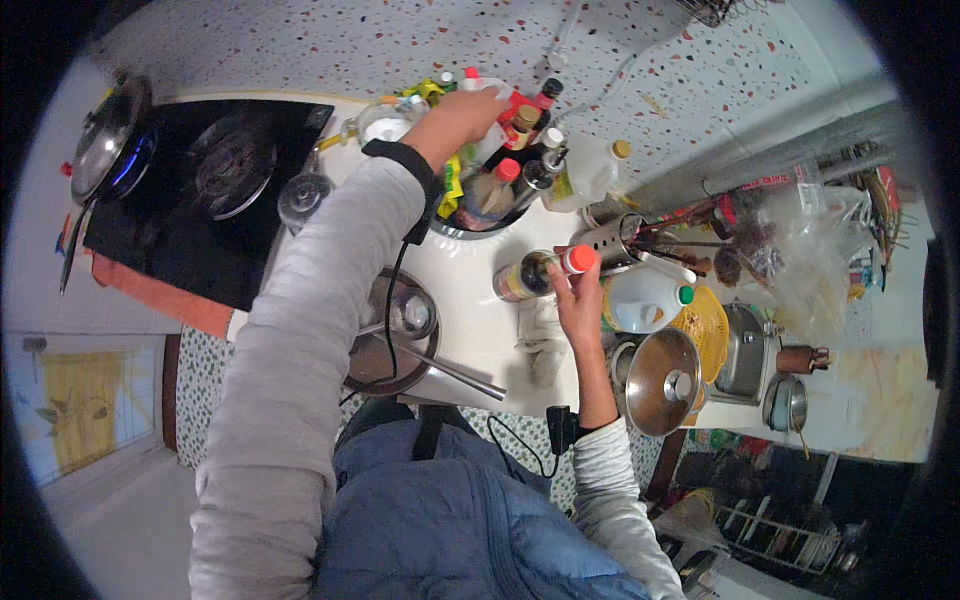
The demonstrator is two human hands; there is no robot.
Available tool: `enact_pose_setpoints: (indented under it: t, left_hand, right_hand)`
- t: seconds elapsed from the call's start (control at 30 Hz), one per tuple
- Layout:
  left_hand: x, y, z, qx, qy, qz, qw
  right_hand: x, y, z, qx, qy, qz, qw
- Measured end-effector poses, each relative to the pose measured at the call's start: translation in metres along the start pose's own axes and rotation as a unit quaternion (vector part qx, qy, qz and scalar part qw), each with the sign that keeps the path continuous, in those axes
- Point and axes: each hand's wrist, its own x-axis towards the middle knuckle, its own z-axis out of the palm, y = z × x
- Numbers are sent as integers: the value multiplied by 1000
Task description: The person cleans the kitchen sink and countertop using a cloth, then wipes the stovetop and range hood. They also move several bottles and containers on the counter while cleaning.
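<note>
My right hand (576, 300) is closed around the neck of a dark bottle with a red cap (525, 277), held tilted over the counter. My left hand (469, 116) reaches among seasoning bottles and bags at the wall; its fingertips are near a translucent plastic wrapping, and whether they grip anything cannot be told. Below that hand, a squat bottle with a red cap (487, 196) stands in a round metal tray (469, 232) with other bottles. A folded whitish cloth (541, 341) lies beside my right forearm.
A black cooktop (202, 195) with a lidded pan (112, 150) lies at left. A wok (386, 375) with a ladle (465, 379) stands at the front edge. At right are a green-capped jug (641, 300), a glass lid (664, 382), a yellow basket (709, 322) and a sink (742, 349).
</note>
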Motion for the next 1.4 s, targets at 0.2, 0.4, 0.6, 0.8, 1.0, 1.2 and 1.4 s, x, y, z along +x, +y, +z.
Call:
enact_pose_setpoints:
  t: [0.2,0.4,0.6,0.8,1.0,1.2,1.4]
  left_hand:
    - [14,-35,20,-15,36,97,994]
    - [11,-59,-10,56,40,125,990]
    - [33,-47,-12,97,152,180,967]
    - [24,-37,-8,92,106,153,978]
    - [24,-36,9,80,17,155,984]
    - [34,-55,25,43,197,9,979]
    - [45,-33,48,57,110,67,990]
  right_hand:
    - [-4,-3,-3,-7,-9,8,1000]
    - [-7,-10,1,-9,22,-15,1000]
    - [0,-7,3,5,20,20,1000]
    - [-3,-7,4,6,29,-16,999]
    - [-4,-10,2,-4,22,24,999]
    - [-7,-1,3,-14,27,11,999]
    - [-4,-22,-1,42,14,12,999]
